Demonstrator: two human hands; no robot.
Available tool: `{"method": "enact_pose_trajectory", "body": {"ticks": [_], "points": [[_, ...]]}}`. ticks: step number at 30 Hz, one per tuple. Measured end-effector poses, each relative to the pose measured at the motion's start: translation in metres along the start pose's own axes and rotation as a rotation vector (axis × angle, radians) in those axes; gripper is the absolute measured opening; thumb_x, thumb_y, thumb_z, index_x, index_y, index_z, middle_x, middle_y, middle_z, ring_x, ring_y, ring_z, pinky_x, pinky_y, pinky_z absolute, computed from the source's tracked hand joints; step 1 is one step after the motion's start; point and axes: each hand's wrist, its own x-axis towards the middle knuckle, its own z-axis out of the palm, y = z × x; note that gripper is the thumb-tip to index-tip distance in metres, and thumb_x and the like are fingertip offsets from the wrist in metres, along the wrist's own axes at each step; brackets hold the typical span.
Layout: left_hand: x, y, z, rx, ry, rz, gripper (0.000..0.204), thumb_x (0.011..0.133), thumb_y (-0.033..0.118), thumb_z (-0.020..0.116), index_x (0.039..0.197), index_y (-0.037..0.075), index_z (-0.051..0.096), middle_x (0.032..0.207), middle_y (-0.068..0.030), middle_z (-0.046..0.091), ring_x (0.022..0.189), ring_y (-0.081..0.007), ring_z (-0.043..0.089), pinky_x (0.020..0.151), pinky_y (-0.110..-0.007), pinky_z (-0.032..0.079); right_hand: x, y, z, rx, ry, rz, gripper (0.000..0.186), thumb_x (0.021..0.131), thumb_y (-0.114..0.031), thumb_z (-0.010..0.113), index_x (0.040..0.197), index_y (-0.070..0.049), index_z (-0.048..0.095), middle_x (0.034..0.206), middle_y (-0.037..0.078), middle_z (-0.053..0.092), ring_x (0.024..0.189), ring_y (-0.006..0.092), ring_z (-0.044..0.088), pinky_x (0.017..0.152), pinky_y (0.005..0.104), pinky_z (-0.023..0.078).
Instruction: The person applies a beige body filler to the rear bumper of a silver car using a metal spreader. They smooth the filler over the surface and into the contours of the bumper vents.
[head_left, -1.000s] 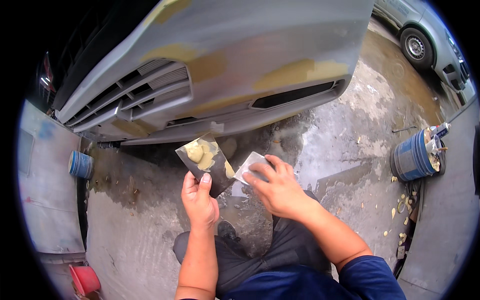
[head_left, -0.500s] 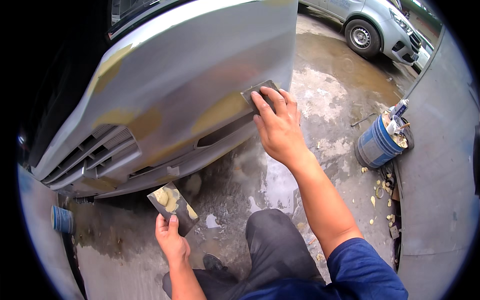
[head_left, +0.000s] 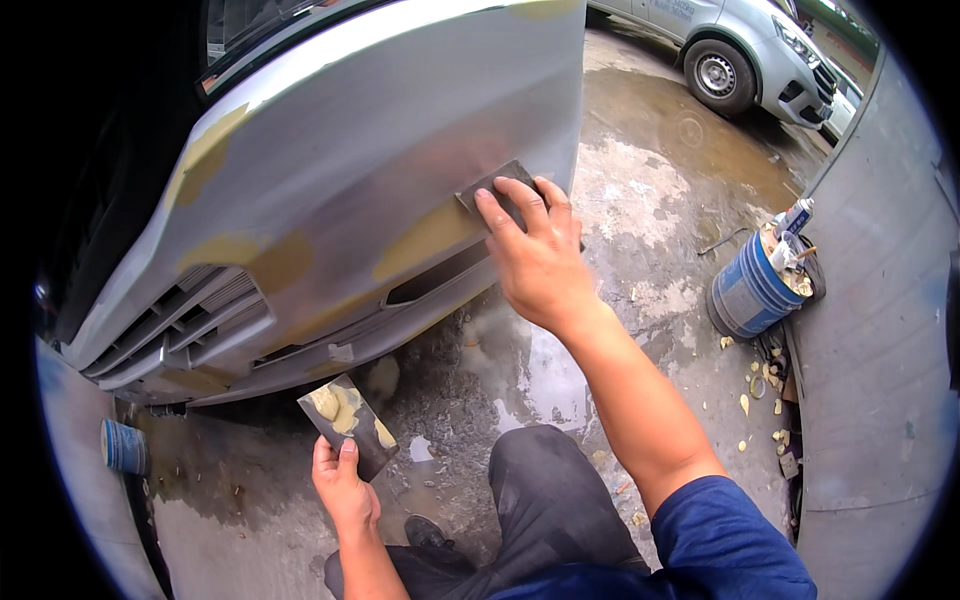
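My right hand [head_left: 535,250] grips a thin dark rectangular spreader [head_left: 515,175] against the grey bumper [head_left: 370,140], over a yellow filler patch [head_left: 420,240] above the dark lower slot. My fingertips press on its back. Down at the lower middle, my left hand [head_left: 343,480] holds a dark rectangular board [head_left: 370,445] by its lower edge, thumb on top, with pale yellow putty [head_left: 335,405] smeared on it. The slatted grille [head_left: 190,310] is at the bumper's left.
A blue bucket [head_left: 745,295] with tubes and scraps stands at right beside a grey panel [head_left: 870,320]. Another blue bucket [head_left: 124,446] sits at left. A silver vehicle [head_left: 760,60] is parked top right. Wet patches and dried filler bits lie on the concrete floor [head_left: 640,200].
Since a second ago my view has turned and my right hand has gone from beside the board up onto the bumper. In the last half second it slid slightly left along the surface.
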Motion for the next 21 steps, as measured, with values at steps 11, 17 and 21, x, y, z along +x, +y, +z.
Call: {"method": "enact_pose_trajectory", "body": {"ticks": [11,17,21], "points": [[0.0,-0.003,0.001,-0.001,-0.005,-0.028,0.03,0.093,-0.002,0.056,0.123,-0.003,0.058,0.119,-0.008,0.065,0.108,-0.0152,0.06,0.101,-0.03,0.042,0.001,-0.005,0.005,0.029,0.021,-0.027,0.042,0.086,-0.011,0.064,0.128,-0.013,0.059,0.135,0.011,0.05,0.122,0.0441,0.044,0.096,0.0558,0.039],[0.002,-0.003,-0.001,0.002,0.007,-0.02,0.027,0.094,-0.003,0.054,0.121,-0.003,0.058,0.116,-0.0084,0.065,0.105,-0.0144,0.06,0.099,-0.029,0.044,-0.016,-0.019,0.002,-0.006,-0.084,0.017,0.048,0.083,-0.008,0.064,0.13,-0.012,0.058,0.137,0.011,0.049,0.121,0.0467,0.043,0.094,0.0571,0.041],[0.002,-0.005,0.001,0.003,0.006,-0.028,0.027,0.094,-0.003,0.054,0.121,-0.003,0.058,0.117,-0.0083,0.065,0.106,-0.0144,0.06,0.099,-0.029,0.044,-0.031,-0.018,0.007,-0.018,-0.091,0.017,0.047,0.083,-0.008,0.064,0.129,-0.012,0.059,0.137,0.01,0.049,0.121,0.0466,0.043,0.093,0.0577,0.04]]}}
